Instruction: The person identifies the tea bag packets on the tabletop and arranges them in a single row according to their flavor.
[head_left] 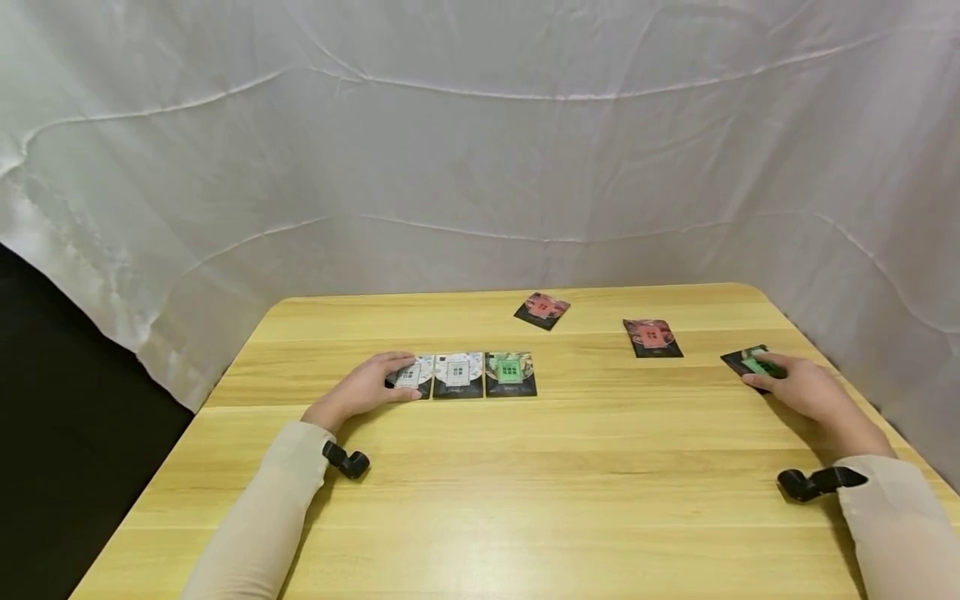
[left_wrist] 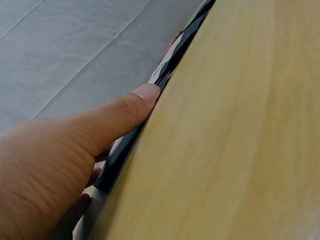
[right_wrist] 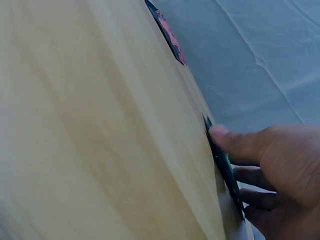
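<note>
Several flat square packets lie on the wooden table. My left hand (head_left: 371, 385) holds the leftmost white-and-black packet (head_left: 423, 371) between thumb and fingers. In the left wrist view, its thumb (left_wrist: 135, 107) touches the packet's near edge. Beside that packet, in a row, lie another white-and-black packet (head_left: 458, 376) and a green-and-black packet (head_left: 511, 374). Far to the right, my right hand (head_left: 806, 390) grips a second green-and-black packet (head_left: 738, 360), partly hidden by the fingers. The right wrist view shows the thumb (right_wrist: 237, 142) on this packet's edge, with the fingers on its other side.
Two red-and-black packets lie apart on the table, one near the back edge (head_left: 542, 310) and one further right (head_left: 653, 338). The wooden table (head_left: 540, 492) reaches a pale hanging cloth (head_left: 480, 167) at the back and right. A dark area borders its left side.
</note>
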